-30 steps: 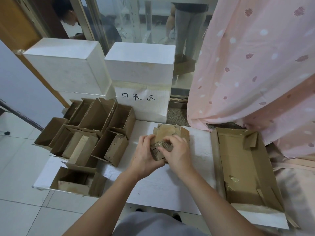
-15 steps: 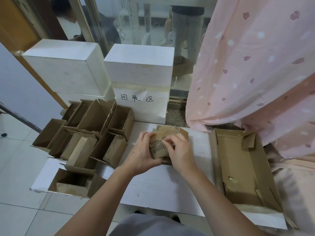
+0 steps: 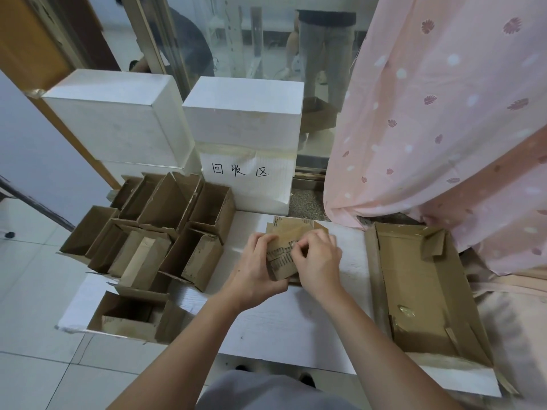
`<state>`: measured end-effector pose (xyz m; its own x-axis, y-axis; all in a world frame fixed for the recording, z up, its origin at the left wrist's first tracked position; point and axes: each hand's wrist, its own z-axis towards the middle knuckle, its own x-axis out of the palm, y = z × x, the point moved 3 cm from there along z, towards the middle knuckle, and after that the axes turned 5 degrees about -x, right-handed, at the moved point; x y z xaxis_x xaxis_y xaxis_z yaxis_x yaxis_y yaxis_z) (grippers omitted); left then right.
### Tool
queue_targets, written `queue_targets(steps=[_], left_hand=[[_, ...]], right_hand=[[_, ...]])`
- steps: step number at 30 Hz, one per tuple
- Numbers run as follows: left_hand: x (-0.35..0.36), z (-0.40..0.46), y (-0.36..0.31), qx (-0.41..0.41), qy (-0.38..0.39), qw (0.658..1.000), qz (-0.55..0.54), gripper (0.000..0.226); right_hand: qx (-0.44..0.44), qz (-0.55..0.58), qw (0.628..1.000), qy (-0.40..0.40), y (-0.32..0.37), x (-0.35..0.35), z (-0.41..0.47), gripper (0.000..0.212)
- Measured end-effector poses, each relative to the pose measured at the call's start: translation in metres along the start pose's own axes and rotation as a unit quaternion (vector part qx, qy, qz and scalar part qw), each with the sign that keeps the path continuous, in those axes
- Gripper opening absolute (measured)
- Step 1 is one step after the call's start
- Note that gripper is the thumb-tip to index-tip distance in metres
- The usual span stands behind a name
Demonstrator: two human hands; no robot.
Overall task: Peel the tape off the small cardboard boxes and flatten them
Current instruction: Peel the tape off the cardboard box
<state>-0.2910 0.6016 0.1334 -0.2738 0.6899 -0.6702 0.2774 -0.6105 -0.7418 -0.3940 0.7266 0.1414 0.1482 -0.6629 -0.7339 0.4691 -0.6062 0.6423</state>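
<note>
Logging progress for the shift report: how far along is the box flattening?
Done: one flat cardboard piece lies on the white table. In hand: the left hand grips a small box while the right hand pinches at its top. Left: a cluster of open boxes stands unflattened left of the hands.

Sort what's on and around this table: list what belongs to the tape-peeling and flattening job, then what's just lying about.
In the job:
small cardboard box, gripped by left hand and right hand
flattened cardboard under it
open small boxes waiting at left

Lying about:
white foam boxes
handwritten paper sign
large cardboard tray
pink curtain
</note>
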Motion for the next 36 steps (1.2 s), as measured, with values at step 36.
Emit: queue_targets(steps=[36], left_hand=[[0.024,-0.017,-0.016,-0.082,-0.002,0.967,0.240,0.071]], right_hand=[[-0.060,-0.026,0.998,-0.003,-0.005,-0.002,-0.027,0.013]])
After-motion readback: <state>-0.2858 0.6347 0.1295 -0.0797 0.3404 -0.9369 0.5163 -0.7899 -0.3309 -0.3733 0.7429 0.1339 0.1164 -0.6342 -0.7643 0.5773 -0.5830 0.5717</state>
